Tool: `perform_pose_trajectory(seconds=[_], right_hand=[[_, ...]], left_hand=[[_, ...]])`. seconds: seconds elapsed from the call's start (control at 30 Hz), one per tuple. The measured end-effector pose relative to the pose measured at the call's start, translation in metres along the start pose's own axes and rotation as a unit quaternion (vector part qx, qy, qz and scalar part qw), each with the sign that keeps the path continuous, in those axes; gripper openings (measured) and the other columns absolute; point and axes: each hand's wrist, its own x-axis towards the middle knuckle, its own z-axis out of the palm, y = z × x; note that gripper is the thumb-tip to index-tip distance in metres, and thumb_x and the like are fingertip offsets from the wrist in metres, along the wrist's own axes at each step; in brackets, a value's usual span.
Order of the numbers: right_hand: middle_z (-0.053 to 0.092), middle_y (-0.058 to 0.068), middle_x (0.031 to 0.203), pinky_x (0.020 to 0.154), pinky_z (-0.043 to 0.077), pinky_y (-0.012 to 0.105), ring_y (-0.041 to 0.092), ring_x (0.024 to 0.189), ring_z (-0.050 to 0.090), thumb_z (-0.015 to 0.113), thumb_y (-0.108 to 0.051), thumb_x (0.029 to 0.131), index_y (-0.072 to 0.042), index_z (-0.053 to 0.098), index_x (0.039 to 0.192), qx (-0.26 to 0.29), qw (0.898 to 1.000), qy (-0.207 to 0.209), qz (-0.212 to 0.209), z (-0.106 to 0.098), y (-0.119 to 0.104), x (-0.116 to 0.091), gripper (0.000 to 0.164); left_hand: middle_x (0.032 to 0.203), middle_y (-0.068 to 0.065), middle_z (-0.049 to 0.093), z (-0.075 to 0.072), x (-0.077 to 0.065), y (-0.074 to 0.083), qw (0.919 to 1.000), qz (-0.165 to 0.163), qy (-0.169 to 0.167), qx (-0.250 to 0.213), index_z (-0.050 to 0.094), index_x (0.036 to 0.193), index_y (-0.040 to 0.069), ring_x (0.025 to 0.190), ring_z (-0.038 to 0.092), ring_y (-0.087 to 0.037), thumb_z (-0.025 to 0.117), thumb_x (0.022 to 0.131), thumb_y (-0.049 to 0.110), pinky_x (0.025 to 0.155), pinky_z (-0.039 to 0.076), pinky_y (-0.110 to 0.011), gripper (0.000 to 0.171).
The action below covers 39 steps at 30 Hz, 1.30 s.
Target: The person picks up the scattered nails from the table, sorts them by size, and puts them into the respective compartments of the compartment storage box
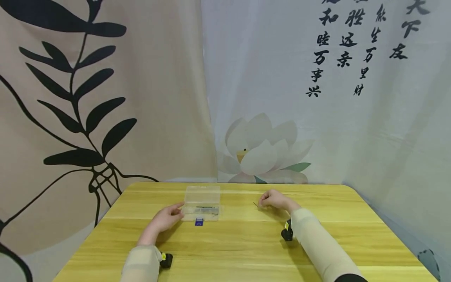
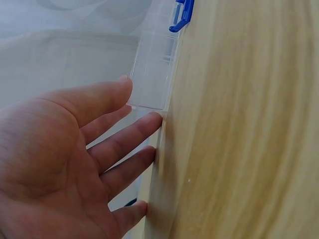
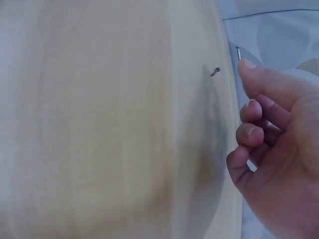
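A clear plastic box (image 1: pixel 201 216) with a blue latch (image 1: pixel 199 222) stands on the table, lid raised at the back. Thin dark metal pieces (image 1: pixel 208 207) lie inside it. My left hand (image 1: pixel 167 217) rests at the box's left side; in the left wrist view its thumb and fingertips touch the near end, fingers fairly straight. To the right of the box, my right hand (image 1: pixel 275 199) pinches a small nail (image 3: pixel 239 53) between thumb and forefinger, its headed end sticking up. A second small nail or screw (image 3: pixel 215 72) shows by the tabletop's edge in the right wrist view.
The wooden table (image 1: pixel 229 250) stretches around both hands. Behind it hangs a cloth backdrop (image 1: pixel 169 98) with a dark plant, a lotus and writing. A black wrist camera (image 1: pixel 287 231) sits under the right wrist, another camera (image 1: pixel 166 261) by the left.
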Motion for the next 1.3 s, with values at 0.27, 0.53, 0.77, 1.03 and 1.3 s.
perform_pose_trajectory(seconds=[0.27, 0.53, 0.77, 1.03, 1.3], right_hand=[[0.069, 0.008, 0.098, 0.082, 0.049, 0.04, 0.014, 0.086, 0.059, 0.062, -0.01, 0.093, 0.004, 0.071, 0.095, 0.022, 0.999, 0.009, -0.025, -0.013, -0.01, 0.004, 0.017], [0.067, 0.008, 0.104, 0.075, 0.042, 0.043, 0.031, 0.091, 0.054, 0.061, -0.016, 0.096, 0.005, 0.07, 0.101, 0.03, 0.999, 0.018, -0.039, -0.018, -0.032, 0.012, 0.023], [0.067, 0.007, 0.1, 0.07, 0.04, 0.033, 0.031, 0.086, 0.051, 0.061, -0.014, 0.095, 0.0, 0.071, 0.098, 0.047, 0.998, 0.013, -0.045, -0.017, -0.046, 0.017, 0.018], [0.068, 0.009, 0.103, 0.069, 0.041, 0.03, 0.015, 0.077, 0.049, 0.062, -0.014, 0.095, 0.004, 0.07, 0.101, 0.054, 0.997, 0.006, -0.047, -0.01, -0.051, 0.02, 0.021], [0.067, 0.011, 0.109, 0.077, 0.044, 0.044, 0.017, 0.083, 0.052, 0.062, -0.014, 0.095, 0.006, 0.069, 0.106, 0.055, 0.998, -0.001, -0.039, 0.005, -0.052, 0.021, 0.024]], left_hand=[[0.124, -0.023, 0.059, -0.001, -0.003, 0.005, 1.0, -0.005, -0.005, -0.002, 0.047, 0.143, 0.005, 0.115, 0.054, -0.042, 0.06, 0.098, 0.019, 0.09, 0.046, -0.054, 0.049], [0.123, -0.023, 0.059, -0.002, -0.004, 0.004, 1.0, -0.009, -0.002, -0.001, 0.047, 0.143, 0.005, 0.112, 0.056, -0.04, 0.06, 0.097, 0.018, 0.082, 0.05, -0.048, 0.049], [0.124, -0.024, 0.059, -0.002, -0.003, 0.004, 0.9999, -0.012, -0.006, -0.007, 0.047, 0.143, 0.005, 0.111, 0.056, -0.039, 0.06, 0.097, 0.018, 0.076, 0.051, -0.044, 0.05], [0.124, -0.023, 0.059, -0.002, -0.003, 0.002, 0.9999, -0.012, -0.009, -0.008, 0.047, 0.144, 0.005, 0.109, 0.057, -0.037, 0.06, 0.097, 0.019, 0.072, 0.05, -0.041, 0.05], [0.122, -0.022, 0.061, -0.002, -0.002, -0.002, 1.0, -0.001, -0.005, 0.003, 0.048, 0.143, 0.005, 0.113, 0.055, -0.041, 0.06, 0.098, 0.02, 0.086, 0.048, -0.052, 0.049]])
